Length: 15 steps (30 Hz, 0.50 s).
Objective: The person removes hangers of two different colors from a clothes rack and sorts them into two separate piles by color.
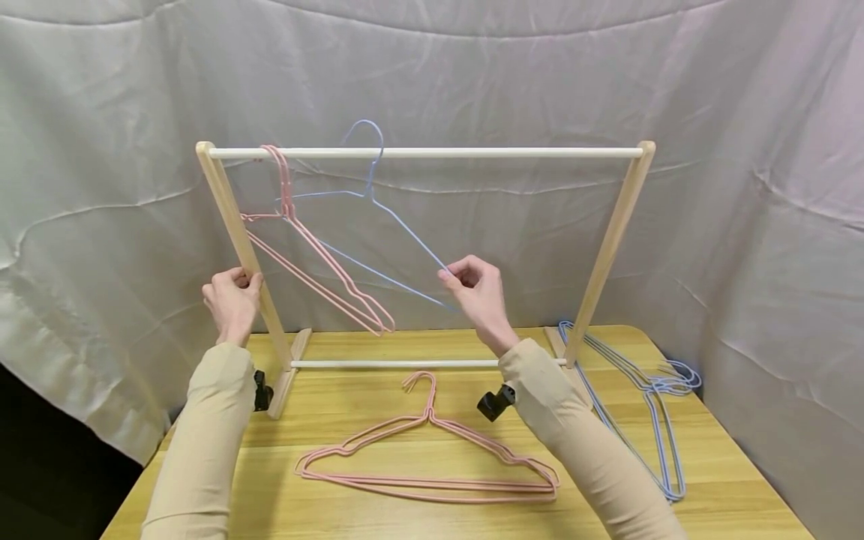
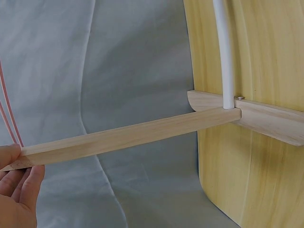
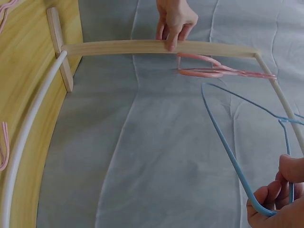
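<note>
A blue wire hanger [image 1: 408, 226] has its hook over the white top rail [image 1: 506, 153] of a wooden rack. My right hand [image 1: 478, 296] pinches this hanger near its lower right corner, seen close in the right wrist view with the blue hanger [image 3: 223, 137] slanting away from the fingers. My left hand [image 1: 232, 300] grips the rack's left post [image 1: 232, 210] partway up, thumb on one side and fingers on the other. Pink hangers [image 1: 337, 274] hang together on the rail between that post and the blue hanger.
On the table [image 1: 378, 345], more pink hangers [image 1: 432, 457] lie stacked in front of the rack's lower rail [image 1: 405, 364]. Several blue hangers [image 1: 658, 420] lie at the right, by the right post [image 1: 610, 240]. Grey curtain [image 1: 742, 187] surrounds the table's back and sides.
</note>
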Tool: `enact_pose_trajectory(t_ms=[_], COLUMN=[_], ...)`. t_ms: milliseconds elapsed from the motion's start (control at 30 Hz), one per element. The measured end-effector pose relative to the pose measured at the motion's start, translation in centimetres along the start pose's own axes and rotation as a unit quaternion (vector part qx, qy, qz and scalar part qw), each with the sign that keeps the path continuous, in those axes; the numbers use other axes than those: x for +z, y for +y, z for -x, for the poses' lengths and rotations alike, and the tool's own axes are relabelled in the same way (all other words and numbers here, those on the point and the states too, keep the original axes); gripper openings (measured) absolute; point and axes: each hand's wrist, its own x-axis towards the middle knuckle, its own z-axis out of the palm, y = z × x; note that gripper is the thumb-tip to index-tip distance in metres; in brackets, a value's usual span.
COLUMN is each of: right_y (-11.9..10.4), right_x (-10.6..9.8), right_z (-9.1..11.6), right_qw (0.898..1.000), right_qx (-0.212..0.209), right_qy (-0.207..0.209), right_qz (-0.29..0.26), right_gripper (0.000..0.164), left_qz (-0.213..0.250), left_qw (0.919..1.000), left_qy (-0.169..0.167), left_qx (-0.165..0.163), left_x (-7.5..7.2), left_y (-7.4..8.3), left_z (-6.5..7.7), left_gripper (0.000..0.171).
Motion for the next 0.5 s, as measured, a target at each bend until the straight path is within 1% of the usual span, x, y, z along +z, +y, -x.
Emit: enact_pose_trajectory(t_ms=[233,500], right_y=[-0.1,0.0], right_x=[-0.8,-2.1], right_z=[0.6,1.4], right_qw=[0.999,0.999], right_qx=[-0.011,-0.012], right_qy=[0.026,0.034], right_qz=[-0.023,-0.039], right_gripper=[0.012,0.014], left_qz=[0.000,0.004], left_qw=[1.0000,1.0000], left_qy=[-0.003,0.003], left_qx=[0.002,0.001], left_x=[0.1,0.0], left_y=[-0.1,0.1], left_z=[-0.1,0.0], left_gripper=[0.032,0.029])
